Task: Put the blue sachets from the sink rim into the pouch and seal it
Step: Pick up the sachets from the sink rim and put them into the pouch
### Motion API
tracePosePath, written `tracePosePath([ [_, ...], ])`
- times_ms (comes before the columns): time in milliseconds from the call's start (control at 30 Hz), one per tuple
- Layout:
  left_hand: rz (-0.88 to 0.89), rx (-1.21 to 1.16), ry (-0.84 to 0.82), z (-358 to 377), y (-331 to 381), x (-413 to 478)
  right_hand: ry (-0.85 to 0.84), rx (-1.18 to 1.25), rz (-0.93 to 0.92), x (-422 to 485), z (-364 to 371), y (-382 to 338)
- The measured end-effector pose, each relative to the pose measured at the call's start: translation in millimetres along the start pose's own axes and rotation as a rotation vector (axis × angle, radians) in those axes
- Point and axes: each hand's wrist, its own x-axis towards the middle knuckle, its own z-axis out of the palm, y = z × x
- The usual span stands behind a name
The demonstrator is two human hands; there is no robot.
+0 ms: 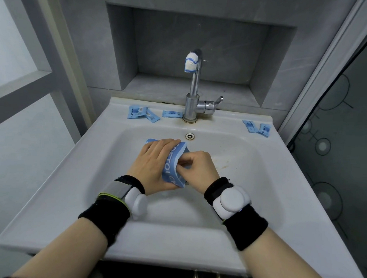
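pouch (173, 166) gripped between both hands (154, 162) (196, 167)

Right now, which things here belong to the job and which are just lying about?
Job: pouch, held by left hand and right hand; left sachets; right sachets; sink rim.
Lying about: tap, overflow hole, wall niche.

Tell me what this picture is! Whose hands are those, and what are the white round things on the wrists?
No machine here: a person wears a camera on their head, so you see their own hands from above. The left hand holds a blue pouch over the sink and the right hand pinches its edge. Small blue sachets lie on the rim, left and right of the tap. The white gadgets are strapped on black wristbands; what they do, the picture doesn't show.
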Motion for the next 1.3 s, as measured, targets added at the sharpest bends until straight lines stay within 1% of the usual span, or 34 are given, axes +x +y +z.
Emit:
tracePosePath([
  [200, -0.016, -0.013, 0.005, -0.6, 0.1, -0.6, -0.064, -0.049, -0.034, -0.5, 1.3, -1.0],
  [800, -0.026, -0.027, 0.01, -2.2, 1.8, -0.6, -0.101, -0.093, -0.039, 0.2, 0.9, 0.2],
  [967, -0.028, -0.037, 0.024, -2.2, 0.9, -0.8, -0.057, -0.04, -0.049, 0.1, -0.5, -1.0],
  [1133, -0.046, -0.045, 0.031, -1.9, 0.3, -1.3, 0.026, 0.037, -0.047, -0.1, -2.8, -2.5],
  [1300, -0.082, -0.049, 0.015, -0.9, -0.7, -0.9, 0.123, 0.043, -0.063, -0.1, -4.7, -4.6],
])
